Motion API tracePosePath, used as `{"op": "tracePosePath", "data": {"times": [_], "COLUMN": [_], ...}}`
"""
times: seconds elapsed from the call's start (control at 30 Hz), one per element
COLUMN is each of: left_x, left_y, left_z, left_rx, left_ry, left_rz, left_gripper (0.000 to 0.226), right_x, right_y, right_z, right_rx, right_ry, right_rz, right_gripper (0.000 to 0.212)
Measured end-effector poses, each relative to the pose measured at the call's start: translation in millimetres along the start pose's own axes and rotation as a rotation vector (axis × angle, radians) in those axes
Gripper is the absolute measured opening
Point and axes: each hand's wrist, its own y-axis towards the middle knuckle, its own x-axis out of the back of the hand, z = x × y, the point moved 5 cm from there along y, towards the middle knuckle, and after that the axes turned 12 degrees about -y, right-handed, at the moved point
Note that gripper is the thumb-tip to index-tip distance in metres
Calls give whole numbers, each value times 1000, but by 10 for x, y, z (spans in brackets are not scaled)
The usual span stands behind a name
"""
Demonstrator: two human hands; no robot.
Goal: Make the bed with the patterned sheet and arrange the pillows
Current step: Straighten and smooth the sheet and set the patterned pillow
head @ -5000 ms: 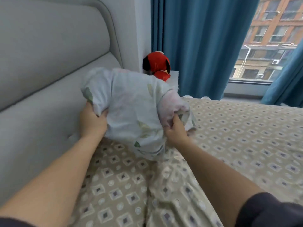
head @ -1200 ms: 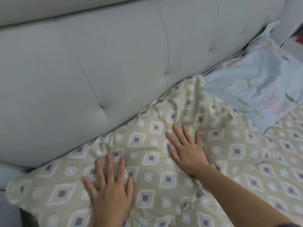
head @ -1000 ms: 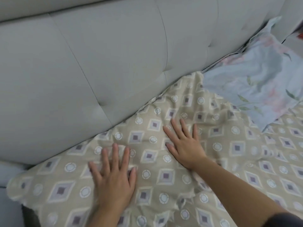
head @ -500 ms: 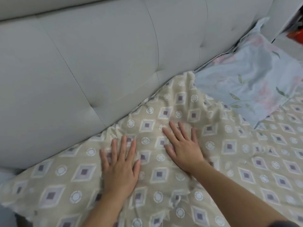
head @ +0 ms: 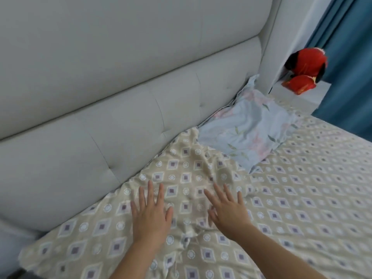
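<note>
By the headboard (head: 141,87), press pillow (head: 96,234) with left hand (head: 150,218) and right hand (head: 229,214), fingers spread wide, flat; push bumps outward slowly.

Grey padded headboard (head: 120,77) spans the back. White wall (head: 298,27) at its right end. Red plush toy (head: 306,65) on white nightstand (head: 314,95), teal curtain (head: 350,57) behind.

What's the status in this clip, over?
Left hand and right hand open, flat on patterned pillow. Floral pillow against headboard, far corner. Nothing in the way.
</note>
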Motion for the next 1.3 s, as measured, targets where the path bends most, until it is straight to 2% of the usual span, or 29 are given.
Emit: {"op": "tracePosePath", "data": {"times": [0.07,0.17,0.23,0.37,0.47,0.57,0.7,0.87,1.03,1.3], "left_x": [239,627,875,1248,1495,1729,1888,1807,1435,554], "left_y": [-249,-721,-1064,-1714,-2090,-2451,-2948,-3732,-4711,-6265], "left_z": [-227,-578,-861,-1398,-1736,-2093,-2572,-3186,-3846,-4797], "left_rx": [-37,-74,-118,-225,-318,-447,-613,-787,-943,-971], "left_ry": [-10,-6,-19,-48,-64,-116,-157,-231,-338,-418], "left_rz": [7,-2,0,-3,-20,-41,-38,24,31,160], "left_gripper": [65,67,66,64,64,64,62,56,44,39], "right_x": [271,676,873,1291,1580,1790,1920,1803,1358,536], "right_y": [-385,-1062,-1517,-2334,-2887,-3422,-4119,-5137,-6339,-8205], "right_z": [-155,-421,-555,-691,-727,-828,-973,-1223,-1588,-2426], "right_rx": [-49,-140,-155,-207,-258,-382,-548,-733,-841,-955], "right_ry": [-28,-37,-41,5,67,166,289,496,628,663], "right_rz": [-31,-90,-116,-207,-214,-304,-364,-482,-612,-572], "right_gripper": [80,60,56,56,68,76,76,52,45,40]}}
